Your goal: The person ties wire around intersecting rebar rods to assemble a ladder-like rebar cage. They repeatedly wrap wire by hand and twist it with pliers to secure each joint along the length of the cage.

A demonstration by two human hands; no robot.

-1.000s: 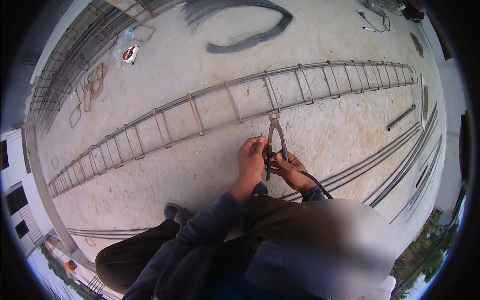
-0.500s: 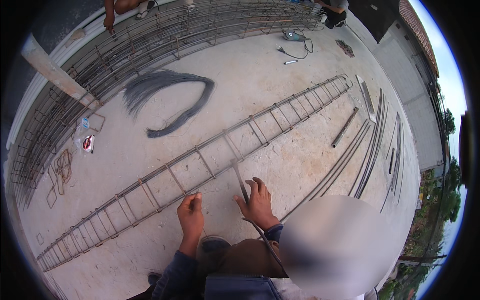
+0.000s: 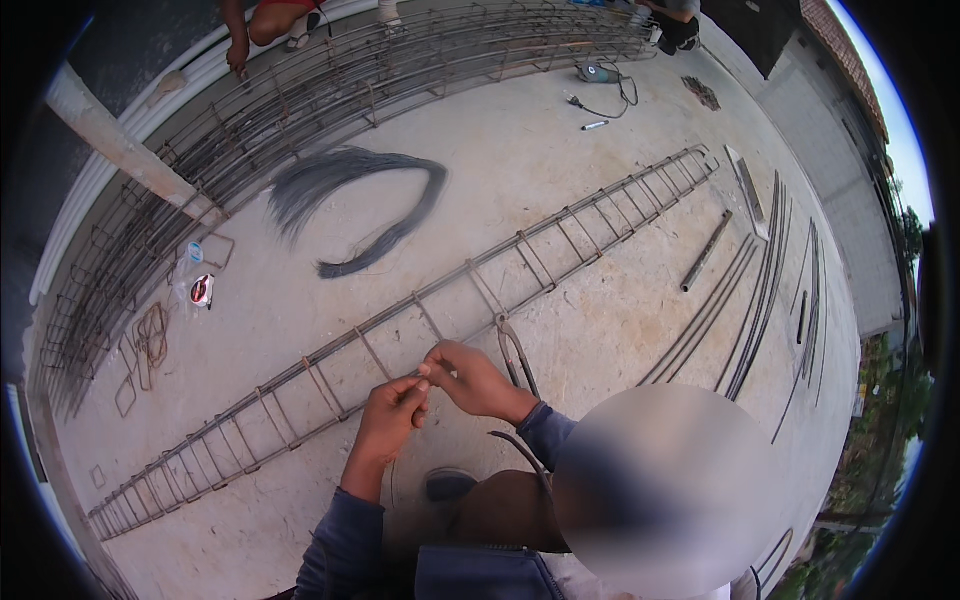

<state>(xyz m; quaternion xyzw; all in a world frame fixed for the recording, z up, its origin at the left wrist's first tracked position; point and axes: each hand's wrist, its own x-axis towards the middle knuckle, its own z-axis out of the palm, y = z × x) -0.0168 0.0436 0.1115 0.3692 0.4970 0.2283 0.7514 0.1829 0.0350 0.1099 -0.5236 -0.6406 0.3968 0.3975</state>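
A long ladder-like rebar cage (image 3: 322,378) lies slantwise on the concrete floor in front of me. My left hand (image 3: 392,415) is closed in a pinch at its near edge, a thin wire trailing below the fist. My right hand (image 3: 470,380) has its thumb and fingertips pinched against the left fingertips, at the same fine wire, which is barely visible there. Just right of my right hand, metal pincers (image 3: 507,340) lean with their jaws on the cage's near bar, and neither hand touches them. Part of their handles is hidden behind my right forearm.
A bundle of grey tie wire (image 3: 425,200) lies beyond the cage. Loose steel bars (image 3: 765,290) and a short pipe (image 3: 707,250) lie at right. An angle grinder (image 3: 598,73) rests far off. More rebar cages (image 3: 400,85) line the back, near two other people. A tape measure (image 3: 202,291) sits left.
My right hand, open beside the pincers before, has moved left and closed against my left fingertips. The pincers now stand apart from it. The whole view has shifted slightly.
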